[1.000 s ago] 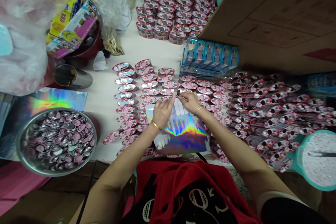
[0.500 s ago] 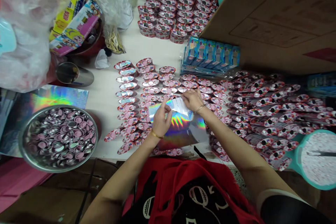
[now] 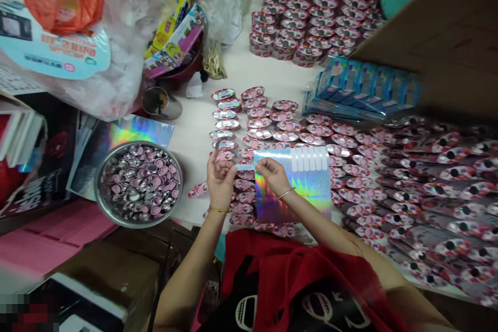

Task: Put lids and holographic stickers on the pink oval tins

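Note:
Between my two hands a small pale strip sticker (image 3: 245, 167) is stretched level. My left hand (image 3: 221, 180) pinches its left end, thumb and forefinger together. At the other end, my right hand (image 3: 273, 175) pinches it with the fingertips. Beneath my right hand lies a shiny holographic sheet (image 3: 292, 207), with several white strips in a row at its top right. It rests over rows of oval, red-and-white patterned packs (image 3: 261, 135) with pink round discs on top. In the leftmost row, several packs (image 3: 227, 125) bear a shiny strip across their tops.
A steel bowl (image 3: 97, 187) of small round pink-and-silver discs stands to the left. A metal cup (image 3: 171, 109) lies behind it. Blue packs (image 3: 365, 83) in clear plastic sit at the back right, beside a cardboard box (image 3: 447, 46). More packs (image 3: 451, 187) crowd the right.
My hands were over the holographic sheet; now they hold a strip between them at its left edge. The view has shifted left, so the scene sits further right.

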`<state>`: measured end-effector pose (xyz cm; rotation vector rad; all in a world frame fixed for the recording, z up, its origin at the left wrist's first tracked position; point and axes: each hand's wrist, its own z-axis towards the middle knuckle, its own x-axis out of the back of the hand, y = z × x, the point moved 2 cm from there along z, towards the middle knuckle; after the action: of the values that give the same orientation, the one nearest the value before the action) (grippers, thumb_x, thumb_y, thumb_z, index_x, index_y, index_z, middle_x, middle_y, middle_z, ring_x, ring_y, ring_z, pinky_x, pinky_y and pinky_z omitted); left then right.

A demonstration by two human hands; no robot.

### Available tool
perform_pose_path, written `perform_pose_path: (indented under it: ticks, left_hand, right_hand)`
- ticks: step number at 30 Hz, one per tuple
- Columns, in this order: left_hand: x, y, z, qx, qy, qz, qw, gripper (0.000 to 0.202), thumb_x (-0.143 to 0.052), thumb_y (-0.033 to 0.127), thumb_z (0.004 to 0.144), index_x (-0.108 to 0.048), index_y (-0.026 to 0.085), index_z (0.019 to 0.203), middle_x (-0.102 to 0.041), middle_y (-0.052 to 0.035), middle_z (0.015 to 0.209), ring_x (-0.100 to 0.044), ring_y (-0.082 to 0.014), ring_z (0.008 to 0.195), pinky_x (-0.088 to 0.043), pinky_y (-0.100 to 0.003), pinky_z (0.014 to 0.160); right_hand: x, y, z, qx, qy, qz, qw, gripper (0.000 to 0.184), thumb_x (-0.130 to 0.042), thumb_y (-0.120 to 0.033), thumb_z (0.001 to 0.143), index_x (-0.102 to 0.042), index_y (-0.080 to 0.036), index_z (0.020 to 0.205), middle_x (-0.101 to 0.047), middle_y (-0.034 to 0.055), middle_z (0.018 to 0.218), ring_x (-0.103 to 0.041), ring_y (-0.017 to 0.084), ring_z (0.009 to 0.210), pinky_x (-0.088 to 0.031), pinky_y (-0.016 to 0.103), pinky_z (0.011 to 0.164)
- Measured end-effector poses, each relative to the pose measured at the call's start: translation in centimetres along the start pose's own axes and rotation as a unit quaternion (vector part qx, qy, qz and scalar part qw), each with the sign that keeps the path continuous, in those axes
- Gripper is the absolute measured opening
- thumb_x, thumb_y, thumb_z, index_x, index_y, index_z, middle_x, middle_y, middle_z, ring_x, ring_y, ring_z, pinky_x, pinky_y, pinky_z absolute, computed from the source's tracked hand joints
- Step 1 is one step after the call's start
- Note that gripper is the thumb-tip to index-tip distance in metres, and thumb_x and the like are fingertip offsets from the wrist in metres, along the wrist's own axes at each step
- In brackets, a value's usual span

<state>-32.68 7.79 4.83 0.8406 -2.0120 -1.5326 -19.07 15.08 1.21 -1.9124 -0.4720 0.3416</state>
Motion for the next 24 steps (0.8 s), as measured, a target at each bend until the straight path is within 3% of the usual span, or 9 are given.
perform_pose_path:
  ticks: [3, 6, 10, 14, 19, 22, 24]
  left_hand:
    - [2.5, -0.7, 1.1, -0.028, 0.026, 0.055, 0.998, 0.069, -0.072, 0.028, 0.074, -0.042, 0.023, 0.135, -0.056, 0.0025, 0.079, -0.053, -0.0080, 0.066, -0.045, -0.020, 0.065]
    - [4.3, -1.4, 3.0, -0.071, 0.051, 0.160, 0.983, 0.069, -0.068, 0.025, 0.076, -0.038, 0.021, 0.138, -0.057, 0.0012, 0.081, -0.055, -0.0096, 0.068, -0.046, -0.022, 0.067]
    - [5.9, -2.7, 5.9, -0.111, 0.056, 0.280, 0.952, 0.069, -0.062, 0.021, 0.076, -0.036, 0.017, 0.140, -0.058, 0.0010, 0.079, -0.056, -0.0121, 0.072, -0.046, -0.026, 0.073]
    - [6.6, -4.3, 7.7, -0.132, 0.031, 0.333, 0.933, 0.072, -0.060, 0.019, 0.075, -0.034, 0.016, 0.141, -0.059, 0.0016, 0.078, -0.056, -0.0136, 0.072, -0.046, -0.029, 0.078]
    - [6.5, -5.4, 8.0, -0.118, 0.014, 0.400, 0.909, 0.071, -0.057, 0.018, 0.076, -0.032, 0.016, 0.142, -0.061, 0.0005, 0.080, -0.057, -0.0161, 0.075, -0.041, -0.035, 0.087]
    - [6.3, -5.4, 8.1, -0.119, 0.023, 0.434, 0.893, 0.068, -0.056, 0.019, 0.076, -0.035, 0.015, 0.140, -0.061, -0.0041, 0.091, -0.057, -0.0203, 0.088, -0.039, -0.039, 0.090]
    - [6.4, -4.9, 8.1, -0.130, 0.043, 0.429, 0.893, 0.064, -0.058, 0.020, 0.074, -0.040, 0.014, 0.136, -0.058, -0.0074, 0.100, -0.054, -0.0223, 0.096, -0.038, -0.039, 0.092]
  right_hand:
    - [-2.1, -0.8, 1.1, 0.060, 0.008, -0.127, 0.990, 0.029, -0.055, -0.044, 0.086, -0.054, -0.020, 0.069, -0.054, -0.0010, 0.066, -0.047, 0.014, 0.067, -0.037, 0.029, 0.070]
    - [-4.2, -1.6, 2.4, 0.115, 0.024, -0.301, 0.946, 0.021, -0.055, -0.034, 0.088, -0.057, -0.020, 0.072, -0.060, 0.0019, 0.075, -0.050, 0.018, 0.080, -0.033, 0.032, 0.078]
    - [-6.8, -1.1, 4.0, 0.155, 0.017, -0.427, 0.891, 0.020, -0.049, -0.031, 0.092, -0.060, -0.020, 0.080, -0.063, 0.0055, 0.087, -0.050, 0.021, 0.090, -0.030, 0.034, 0.083]
    - [-7.8, 0.1, 4.9, 0.162, 0.013, -0.482, 0.861, 0.022, -0.044, -0.028, 0.095, -0.060, -0.019, 0.083, -0.063, 0.0078, 0.089, -0.048, 0.023, 0.093, -0.028, 0.036, 0.083]
    - [-8.1, 1.2, 5.3, 0.171, -0.006, -0.510, 0.843, 0.022, -0.042, -0.027, 0.094, -0.060, -0.018, 0.086, -0.062, 0.0103, 0.091, -0.047, 0.025, 0.095, -0.029, 0.038, 0.083]
    - [-8.0, 1.3, 5.3, 0.171, -0.001, -0.499, 0.849, 0.021, -0.044, -0.024, 0.091, -0.058, -0.016, 0.104, -0.062, 0.0124, 0.100, -0.047, 0.027, 0.098, -0.031, 0.040, 0.085]
    - [-7.8, 1.1, 5.1, 0.176, 0.006, -0.479, 0.860, 0.034, -0.045, -0.020, 0.088, -0.052, -0.014, 0.121, -0.060, 0.0132, 0.108, -0.047, 0.028, 0.101, -0.032, 0.041, 0.087]
